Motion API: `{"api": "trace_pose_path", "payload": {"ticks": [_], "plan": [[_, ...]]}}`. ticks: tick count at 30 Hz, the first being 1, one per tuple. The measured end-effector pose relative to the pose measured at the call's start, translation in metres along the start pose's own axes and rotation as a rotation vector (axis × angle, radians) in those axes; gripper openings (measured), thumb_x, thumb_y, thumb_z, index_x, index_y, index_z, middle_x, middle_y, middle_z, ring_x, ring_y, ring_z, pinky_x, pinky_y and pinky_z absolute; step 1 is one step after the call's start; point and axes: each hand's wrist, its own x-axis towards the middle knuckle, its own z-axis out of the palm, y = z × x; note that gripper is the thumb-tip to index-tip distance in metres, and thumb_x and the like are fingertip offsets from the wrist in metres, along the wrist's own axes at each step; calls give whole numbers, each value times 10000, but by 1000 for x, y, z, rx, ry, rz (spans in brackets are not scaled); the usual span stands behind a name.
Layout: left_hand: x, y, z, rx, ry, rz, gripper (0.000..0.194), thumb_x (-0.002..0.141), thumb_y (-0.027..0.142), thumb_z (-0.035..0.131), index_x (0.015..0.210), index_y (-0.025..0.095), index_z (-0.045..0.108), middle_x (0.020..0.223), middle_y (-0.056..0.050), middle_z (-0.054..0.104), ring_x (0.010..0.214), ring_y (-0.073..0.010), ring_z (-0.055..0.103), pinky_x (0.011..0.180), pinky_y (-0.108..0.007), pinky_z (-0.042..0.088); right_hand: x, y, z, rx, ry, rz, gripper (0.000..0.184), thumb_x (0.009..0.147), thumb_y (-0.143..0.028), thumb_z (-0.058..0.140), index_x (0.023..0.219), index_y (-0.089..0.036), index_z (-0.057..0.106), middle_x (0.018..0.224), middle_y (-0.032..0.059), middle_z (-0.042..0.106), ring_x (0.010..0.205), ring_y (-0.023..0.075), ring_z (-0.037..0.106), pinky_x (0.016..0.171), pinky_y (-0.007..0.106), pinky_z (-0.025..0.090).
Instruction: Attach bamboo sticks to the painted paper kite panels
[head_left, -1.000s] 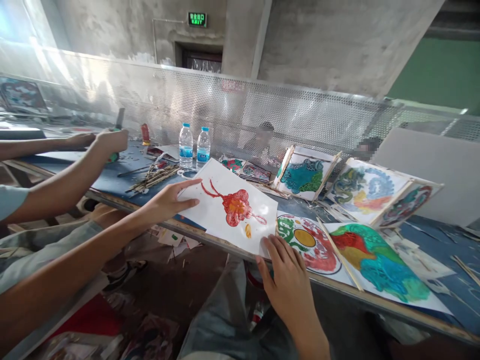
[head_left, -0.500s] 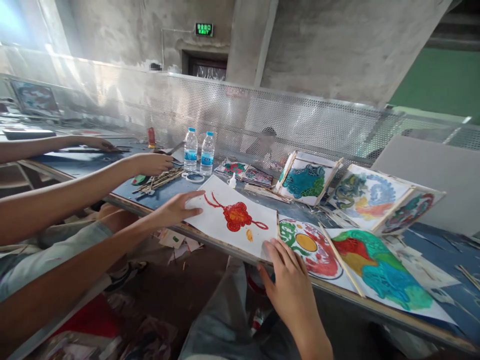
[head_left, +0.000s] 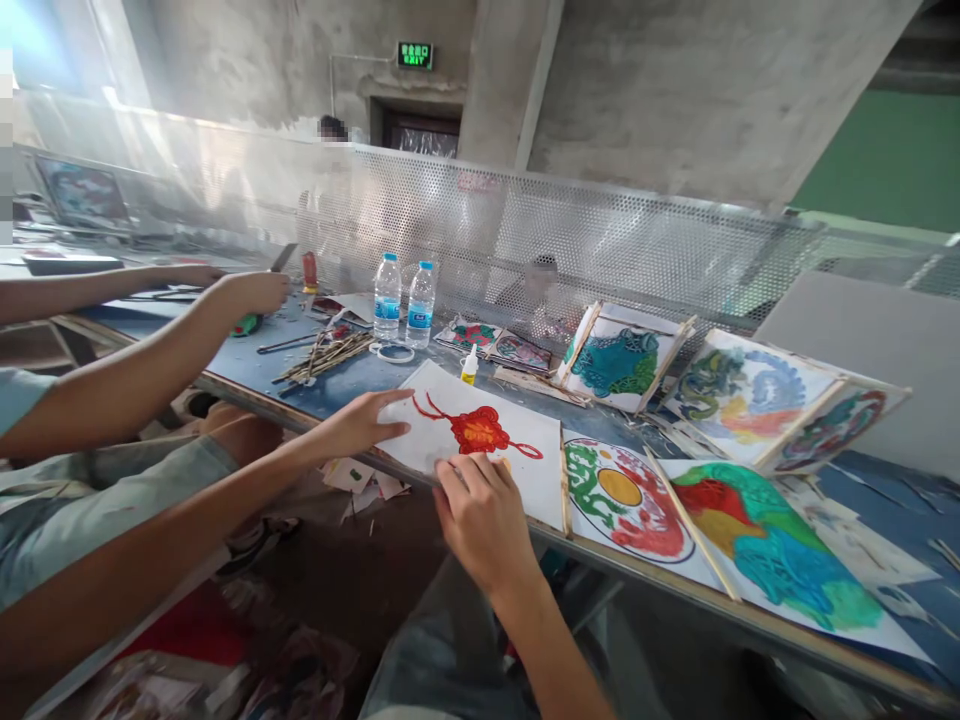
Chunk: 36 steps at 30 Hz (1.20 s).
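A white sheet with a painted red knot (head_left: 480, 428) lies along the front edge of the table. Resting on the sheet's left end is my left hand (head_left: 360, 422), thumb and fingers apart. My right hand (head_left: 484, 515) lies over the sheet's front edge, its fingers slightly bent on the paper below the knot and its thumb spread off the edge. It partly covers a small yellow paint mark. A thin wooden stick (head_left: 565, 485) lines the sheet's right side, joining a panel painted with a green and red circular design (head_left: 621, 488). Neither hand visibly lifts anything.
Behind the sheet are a small glue bottle (head_left: 469, 366), two water bottles (head_left: 387, 305), a tape ring (head_left: 391, 352) and a pile of sticks (head_left: 322, 358). Painted panels (head_left: 624, 362) stand at right. A co-worker's hand (head_left: 259, 292) holds a blade at left. A perforated metal screen (head_left: 637, 235) runs behind.
My right hand has slid left along the sheet's front edge, from beside the stick to below the knot. My left hand stays at the left end. The co-worker's hand with the blade moved left.
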Motion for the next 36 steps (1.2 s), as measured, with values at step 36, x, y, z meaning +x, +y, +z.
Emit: {"api": "trace_pose_path", "payload": {"ticks": [36], "plan": [[6,162,-48,-695,241,356,906,786,436,860,1555,243,421,1387,-122,590,1139,-265,655,955,-356,593,37,42,-151,829,1246,745,295,700,-383,923,894,-187,820,783,21,728,735,152,650,670,288,521]]}}
